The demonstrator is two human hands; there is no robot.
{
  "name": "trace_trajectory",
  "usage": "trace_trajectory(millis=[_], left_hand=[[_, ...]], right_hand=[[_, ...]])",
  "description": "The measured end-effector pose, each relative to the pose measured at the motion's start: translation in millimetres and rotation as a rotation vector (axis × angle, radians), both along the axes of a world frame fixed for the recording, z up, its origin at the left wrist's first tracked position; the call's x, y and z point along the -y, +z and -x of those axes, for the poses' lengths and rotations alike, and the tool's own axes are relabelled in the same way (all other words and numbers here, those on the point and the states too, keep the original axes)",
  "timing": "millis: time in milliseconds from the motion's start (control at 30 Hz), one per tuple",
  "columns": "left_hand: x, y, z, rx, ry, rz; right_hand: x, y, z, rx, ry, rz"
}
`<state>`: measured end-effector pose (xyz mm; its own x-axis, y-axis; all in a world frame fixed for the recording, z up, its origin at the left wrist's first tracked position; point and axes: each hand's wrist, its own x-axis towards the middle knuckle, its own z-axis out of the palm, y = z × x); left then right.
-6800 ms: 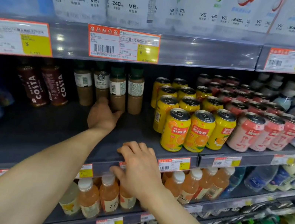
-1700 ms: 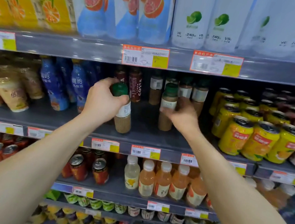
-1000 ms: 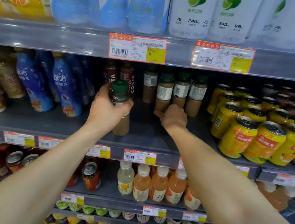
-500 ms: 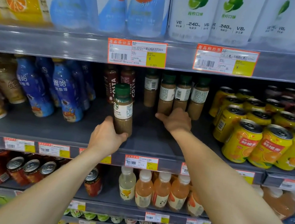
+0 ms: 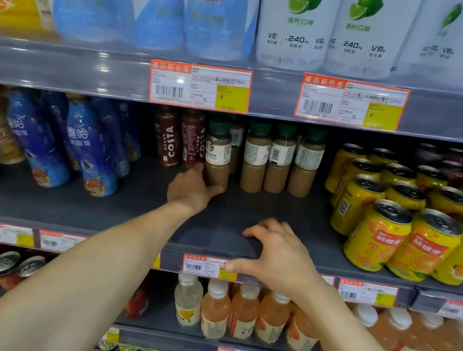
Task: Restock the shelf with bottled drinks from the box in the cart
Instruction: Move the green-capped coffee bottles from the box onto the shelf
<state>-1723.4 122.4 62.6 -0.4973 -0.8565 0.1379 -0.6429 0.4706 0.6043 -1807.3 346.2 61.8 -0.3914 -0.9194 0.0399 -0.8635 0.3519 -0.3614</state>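
**Head view.** We face the middle shelf of a drinks display from in front and slightly above. Toward 12 o'clock of centre, the left hand holds the green-capped latte bottle low at its base. The forefinger rises along the bottle's 9 o'clock side and the thumb wraps across its front toward 3 o'clock; the other fingers are hidden behind the hand. The bottle stands upright on the shelf, label outward, with the Costa bottles just beside it at 9 o'clock and a row of three matching latte bottles at its 3 o'clock. We judge that the low grip lets the hand seat the bottle without tipping it, in line with its own kind. The right hand, at 5 o'clock of the left, hovers over the bare front of the shelf. Its fingers are loosely curled and spread, holding nothing, and its thumb lies over the price-tag rail. We take this hand to be idle, free for the next bottle. Orange-drink cans fill the shelf at 3 o'clock, blue bottles at 9 o'clock. The box and the cart are out of view.
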Motion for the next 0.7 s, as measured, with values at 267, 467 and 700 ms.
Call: trace_trajectory(millis=[267,467,700], left_hand=[[0,-10,37,-0.020,0.115,0.108],[4,-15,42,-0.021,0.121,0.127],[-1,-13,36,-0.004,0.092,0.104]], right_hand=[[3,-5,0,-0.111,0.021,0.029],[3,-7,1,-0.121,0.018,0.041],[2,-7,0,-0.123,0.018,0.044]])
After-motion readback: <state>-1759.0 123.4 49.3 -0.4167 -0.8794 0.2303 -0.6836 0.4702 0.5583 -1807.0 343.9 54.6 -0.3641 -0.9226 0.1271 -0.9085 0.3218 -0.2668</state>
